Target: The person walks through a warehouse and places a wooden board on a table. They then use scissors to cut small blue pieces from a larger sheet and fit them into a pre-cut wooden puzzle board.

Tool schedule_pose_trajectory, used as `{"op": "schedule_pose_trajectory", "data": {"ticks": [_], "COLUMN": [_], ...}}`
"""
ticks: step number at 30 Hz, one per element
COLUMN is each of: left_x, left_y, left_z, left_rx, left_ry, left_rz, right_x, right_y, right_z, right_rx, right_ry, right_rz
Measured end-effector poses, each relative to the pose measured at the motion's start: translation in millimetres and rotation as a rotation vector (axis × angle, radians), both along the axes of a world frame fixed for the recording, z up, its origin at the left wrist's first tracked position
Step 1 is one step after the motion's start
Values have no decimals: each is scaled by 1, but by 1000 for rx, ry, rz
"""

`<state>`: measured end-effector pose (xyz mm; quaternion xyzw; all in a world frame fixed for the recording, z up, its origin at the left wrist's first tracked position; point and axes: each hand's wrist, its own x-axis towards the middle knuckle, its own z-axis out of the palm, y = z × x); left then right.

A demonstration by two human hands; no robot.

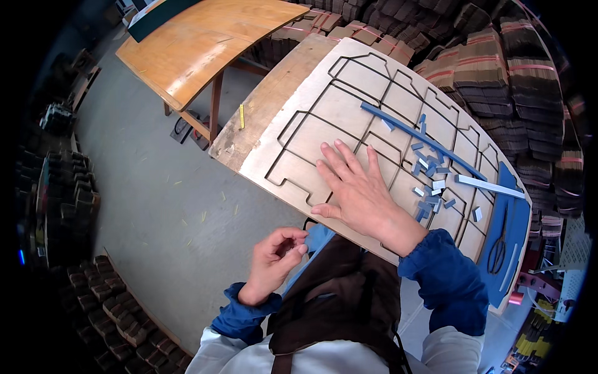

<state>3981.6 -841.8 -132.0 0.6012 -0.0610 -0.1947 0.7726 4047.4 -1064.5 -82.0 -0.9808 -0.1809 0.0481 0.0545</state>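
My right hand [358, 190] lies palm down, fingers spread, on a pale plywood cutting-die board [283, 134] with dark lines set into it in angular outlines. To its right lie many small blue foam pieces [430, 181], some showing pale faces. A long blue foam strip [423, 140] slants across the board behind them, and a paler strip [489, 186] lies near the right end. Off the board's near edge, my left hand [274, 258] is closed, thumb and fingertips together; whatever they hold, if anything, is too small to make out.
Black-handled scissors [497, 252] lie on a blue foam sheet [507, 218] at the board's right end. A yellow strip [242, 116] rests on the wooden tabletop [252, 112]. A second wooden table [193, 50] stands far left. Bundled cardboard stacks [479, 68] rise behind; more stacks line the left.
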Motion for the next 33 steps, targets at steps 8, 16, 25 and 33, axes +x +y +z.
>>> {"op": "schedule_pose_trajectory", "data": {"ticks": [8, 16, 25, 33], "left_x": [-16, -32, -36, 12], "left_y": [-4, 8, 8, -4], "left_z": [0, -6, -7, 11], "left_rx": [-6, -12, -4, 114], "left_ry": [-15, -40, -40, -193], "left_rz": [9, 40, 19, 44], "right_x": [-11, -39, -56, -114], "right_y": [3, -8, -10, -41], "right_z": [-5, 7, 7, 16], "right_rx": [54, 11, 58, 180], "right_ry": [-89, -33, -71, -202], "right_rz": [48, 77, 35, -147]}}
